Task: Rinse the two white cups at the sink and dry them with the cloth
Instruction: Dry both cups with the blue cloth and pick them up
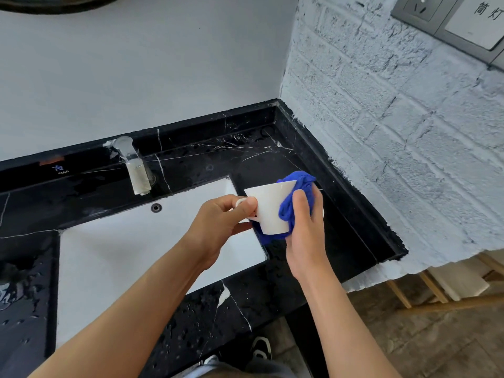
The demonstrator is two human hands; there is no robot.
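Note:
My left hand (218,219) pinches the handle of a white cup (268,207) and holds it upright above the right edge of the white sink (114,257). My right hand (305,227) presses a blue cloth (296,184) against the cup's right side, and the cloth wraps over the rim and under the base. A small white edge shows just past my right hand at the cup's far side; I cannot tell what it is. No second cup shows clearly.
A steel tap (135,166) stands behind the sink on the black marble counter (259,156), which is wet with drops. A white brick wall (395,132) closes the right side. Wooden furniture legs (436,293) and my shoe (261,347) are on the floor below.

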